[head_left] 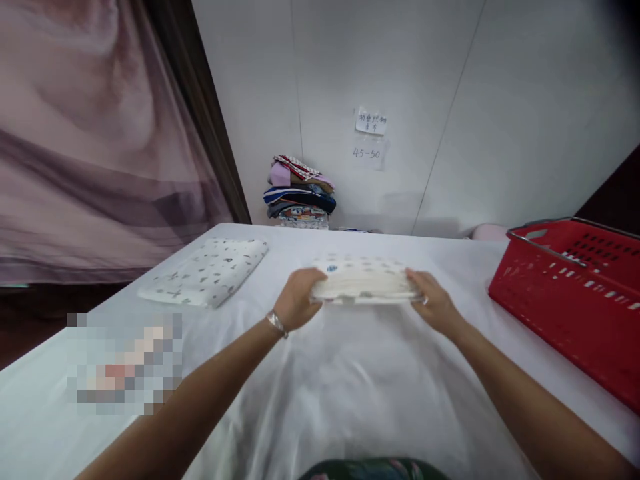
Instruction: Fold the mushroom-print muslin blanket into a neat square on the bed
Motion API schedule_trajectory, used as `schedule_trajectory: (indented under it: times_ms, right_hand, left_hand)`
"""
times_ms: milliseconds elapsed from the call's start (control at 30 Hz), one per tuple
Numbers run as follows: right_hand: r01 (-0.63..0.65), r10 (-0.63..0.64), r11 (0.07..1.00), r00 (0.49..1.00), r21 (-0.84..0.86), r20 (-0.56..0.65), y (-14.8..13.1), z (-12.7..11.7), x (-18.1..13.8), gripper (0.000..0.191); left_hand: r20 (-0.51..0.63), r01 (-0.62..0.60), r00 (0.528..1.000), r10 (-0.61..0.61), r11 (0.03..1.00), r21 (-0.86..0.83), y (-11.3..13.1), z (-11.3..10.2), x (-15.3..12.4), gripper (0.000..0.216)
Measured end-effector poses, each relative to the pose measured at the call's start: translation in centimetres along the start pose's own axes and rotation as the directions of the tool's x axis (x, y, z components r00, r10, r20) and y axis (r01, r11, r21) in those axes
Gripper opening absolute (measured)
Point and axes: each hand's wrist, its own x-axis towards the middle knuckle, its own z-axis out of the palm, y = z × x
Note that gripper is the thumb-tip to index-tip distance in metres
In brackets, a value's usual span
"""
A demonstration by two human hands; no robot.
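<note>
Between my two hands is a folded white cloth (367, 283) with small printed marks, slightly blurred. My left hand (299, 297), a silver bracelet at its wrist, grips the left end with the thumb on top. The right end is gripped by my right hand (434, 300) in the same way. The cloth is level, over the middle of the table; whether it touches the surface I cannot tell. Left of it lies another folded white cloth (213, 270) with small dark prints.
A red plastic basket (560, 313) stands on the white-covered table (390, 393) at the right. Folded fabrics (300, 193) are stacked by the wall behind. A pink curtain (90, 133) hangs at the left. A pixelated patch (125, 363) covers something at the table's left.
</note>
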Motion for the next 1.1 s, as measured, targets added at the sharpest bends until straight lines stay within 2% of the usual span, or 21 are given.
schedule_trajectory:
  times_ms: [100, 167, 267, 333, 433, 533, 633, 700, 800, 1000, 1100]
  right_hand:
    - [0.116, -0.107, 0.993, 0.973, -0.032, 0.203, -0.3, 3.3, -5.2, 0.05]
    - [0.14, -0.126, 0.989, 0.965, -0.047, 0.229, -0.6, 4.2, -7.0, 0.045]
    - [0.133, -0.117, 0.988, 0.976, -0.076, 0.185, -1.1, 4.3, -7.7, 0.043]
    - [0.14, -0.126, 0.987, 0.976, -0.074, 0.176, -1.3, 4.1, -7.6, 0.043]
    - [0.123, -0.107, 0.991, 0.968, -0.059, 0.227, -1.7, 3.9, -7.7, 0.044]
    - [0.037, -0.022, 0.999, 0.946, -0.039, 0.323, -2.4, 3.2, -7.8, 0.049]
    - [-0.074, 0.065, 0.997, 0.895, 0.004, 0.442, -3.4, 2.1, -7.1, 0.052]
    - [-0.134, 0.098, 0.99, 0.865, 0.039, 0.493, -4.1, 1.6, -6.1, 0.047]
    - [-0.19, 0.139, 0.98, 0.865, 0.058, 0.483, -5.3, 1.9, -4.3, 0.03]
    - [-0.097, 0.058, 0.994, 0.876, 0.057, 0.48, -6.3, 3.7, -2.5, 0.021]
    - [-0.09, 0.058, 0.995, 0.88, 0.046, 0.471, -6.0, 4.2, -2.7, 0.021]
  left_hand:
    - [0.174, -0.055, 0.984, 0.048, 0.998, 0.031, 0.4, 2.9, -5.3, 0.031]
    - [0.205, -0.06, 0.977, 0.049, 0.997, 0.044, 0.9, 3.9, -7.4, 0.027]
    - [0.174, -0.041, 0.984, 0.028, 0.997, 0.071, 1.4, 4.3, -8.4, 0.03]
    - [0.165, -0.022, 0.986, 0.009, 0.997, 0.079, 1.6, 4.3, -8.6, 0.03]
    - [0.203, 0.005, 0.979, -0.017, 0.998, 0.056, 1.9, 3.9, -8.9, 0.028]
    - [0.264, 0.058, 0.963, -0.057, 0.998, 0.002, 2.1, 3.2, -9.0, 0.027]
    - [0.275, 0.118, 0.956, -0.1, 0.992, -0.049, 2.3, 2.8, -8.3, 0.03]
    - [0.253, 0.143, 0.96, -0.121, 0.987, -0.072, 2.6, 3.0, -7.4, 0.025]
    - [0.22, 0.166, 0.965, -0.146, 0.983, -0.077, 3.1, 4.1, -6.0, 0.02]
    - [0.343, 0.142, 0.93, -0.131, 0.99, -0.01, 3.4, 5.9, -4.8, 0.021]
    - [0.351, 0.144, 0.926, -0.136, 0.99, 0.003, 3.3, 6.1, -4.8, 0.021]
